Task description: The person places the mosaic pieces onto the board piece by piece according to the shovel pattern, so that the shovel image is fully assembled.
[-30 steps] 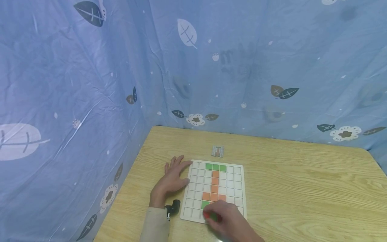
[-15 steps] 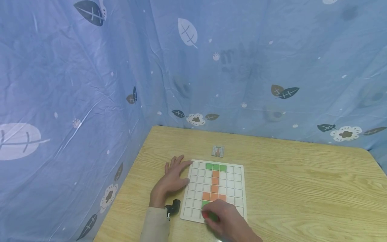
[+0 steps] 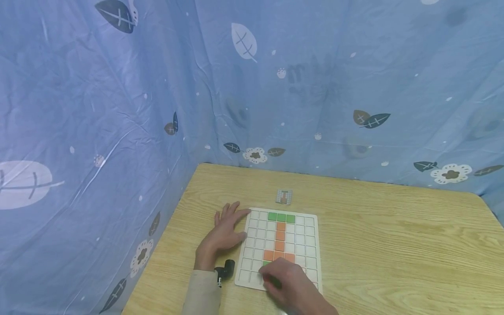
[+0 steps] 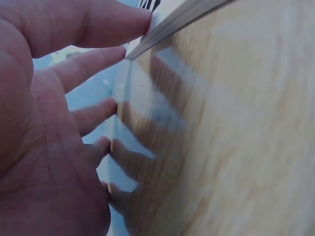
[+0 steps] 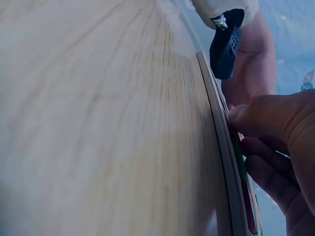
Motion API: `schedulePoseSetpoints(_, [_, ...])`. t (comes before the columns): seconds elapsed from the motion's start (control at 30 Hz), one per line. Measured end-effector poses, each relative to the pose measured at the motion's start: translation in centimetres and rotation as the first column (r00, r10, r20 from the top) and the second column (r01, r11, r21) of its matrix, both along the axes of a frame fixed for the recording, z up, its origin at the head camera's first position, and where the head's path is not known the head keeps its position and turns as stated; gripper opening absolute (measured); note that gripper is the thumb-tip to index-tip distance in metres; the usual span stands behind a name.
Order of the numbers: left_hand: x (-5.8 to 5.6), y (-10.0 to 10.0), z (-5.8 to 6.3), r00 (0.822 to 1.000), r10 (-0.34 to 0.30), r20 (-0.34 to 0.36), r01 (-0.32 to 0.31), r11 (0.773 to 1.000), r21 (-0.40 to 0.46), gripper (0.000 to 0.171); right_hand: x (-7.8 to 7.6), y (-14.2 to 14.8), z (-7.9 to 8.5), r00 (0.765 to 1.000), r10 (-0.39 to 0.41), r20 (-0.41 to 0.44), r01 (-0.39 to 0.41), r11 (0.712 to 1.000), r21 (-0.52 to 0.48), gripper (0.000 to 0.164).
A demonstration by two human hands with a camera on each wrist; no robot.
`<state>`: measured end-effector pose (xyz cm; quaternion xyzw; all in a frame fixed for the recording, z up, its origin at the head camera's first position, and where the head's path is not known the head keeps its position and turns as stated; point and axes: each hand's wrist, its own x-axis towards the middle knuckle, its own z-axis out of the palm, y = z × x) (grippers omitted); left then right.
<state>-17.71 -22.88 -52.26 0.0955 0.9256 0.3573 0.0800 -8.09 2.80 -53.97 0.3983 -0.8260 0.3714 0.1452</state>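
A white grid board (image 3: 245, 264) lies on the table, holding green tiles (image 3: 281, 217) along its far row and orange tiles (image 3: 280, 236) down the middle. My left hand (image 3: 222, 235) rests at the board's left side, fingers spread, with thumb and index fingertips on its edge. Over the near rows my right hand (image 3: 292, 280) bends down, thumb and fingers together at the board. In the right wrist view, a red tile (image 5: 235, 132) shows just below the thumb tip, beside a green tile (image 5: 239, 156). From the head view, that hand hides the red tile.
A small card (image 3: 283, 197) with a grid pattern lies beyond the board. A black camera (image 3: 226, 268) is strapped to the left wrist. Wood-grain tabletop (image 3: 393, 245) stretches to the right, and blue patterned curtains (image 3: 315, 87) hang behind and at the left.
My right hand has shifted slightly left and away from me over the near rows; the red tile seen earlier at its fingertips is now covered. My left hand has stayed put.
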Motion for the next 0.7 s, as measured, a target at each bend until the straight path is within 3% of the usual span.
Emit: schedulePoseSetpoints(0.7, [0.01, 0.01, -0.08, 1.0, 0.004, 0.004, -0.004, 1.0, 0.026, 0.077, -0.06, -0.12, 0.12, 1.0, -0.013, 0.015, 0.012, 0.999, 0.045, 0.028])
